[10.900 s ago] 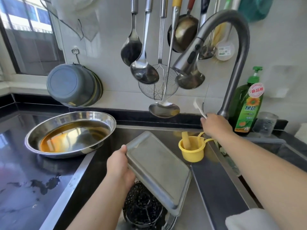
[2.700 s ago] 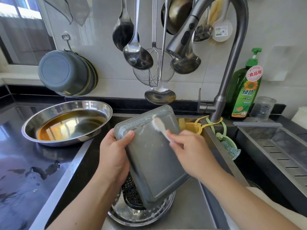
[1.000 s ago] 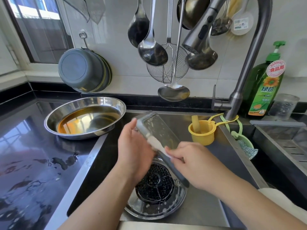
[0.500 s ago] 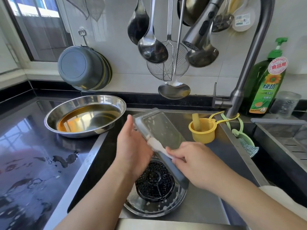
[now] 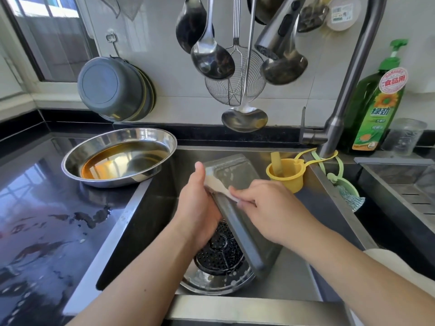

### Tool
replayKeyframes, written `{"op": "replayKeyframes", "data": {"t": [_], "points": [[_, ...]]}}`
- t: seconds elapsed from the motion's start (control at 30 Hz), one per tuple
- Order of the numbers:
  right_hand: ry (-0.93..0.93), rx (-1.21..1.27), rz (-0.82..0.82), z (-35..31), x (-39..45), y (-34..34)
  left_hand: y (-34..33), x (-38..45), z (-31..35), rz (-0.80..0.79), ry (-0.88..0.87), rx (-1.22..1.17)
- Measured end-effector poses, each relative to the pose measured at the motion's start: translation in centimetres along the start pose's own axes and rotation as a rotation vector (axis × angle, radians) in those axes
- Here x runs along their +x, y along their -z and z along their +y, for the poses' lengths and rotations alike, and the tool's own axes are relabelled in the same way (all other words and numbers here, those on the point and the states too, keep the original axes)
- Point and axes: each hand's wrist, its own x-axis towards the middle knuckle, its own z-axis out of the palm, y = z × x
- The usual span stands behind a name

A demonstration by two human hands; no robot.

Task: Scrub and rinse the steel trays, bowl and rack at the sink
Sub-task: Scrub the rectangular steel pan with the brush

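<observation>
Fingers point(image 5: 244, 192) of our right hand point(image 5: 266, 208) curl and pinch a pale, soft brush point(image 5: 217, 185) against the upper edge of the tray point(image 5: 237, 208), a dull grey rectangular steel pan with rounded corners and suds on its face. Our left hand point(image 5: 197, 203) wraps the tray's left rim, thumb pointing up, and holds it tilted on its long edge over the sink point(image 5: 292, 278), just above the dark perforated rack point(image 5: 219, 255). On the glossy black counter point(image 5: 47, 208) left of the sink sits the shiny oval bowl point(image 5: 120, 157) with brown liquid.
</observation>
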Motion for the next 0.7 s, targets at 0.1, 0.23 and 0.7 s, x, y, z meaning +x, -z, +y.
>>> {"op": "replayKeyframes", "data": {"t": [0.1, 0.23, 0.7], "points": [[0.005, -0.057, -0.188, 0.8, 0.0, 1.1, 0.3, 0.1, 0.3, 0.170, -0.079, 0.028], [0.046, -0.086, -0.287, 0.0, -1.2, 3.6, 0.1, -1.5, 1.9, 0.238, -0.187, -0.029], [0.180, -0.022, -0.149, -10.6, -9.3, 5.0, 3.0, -19.5, 5.8, 0.697, -0.230, -0.518]]}}
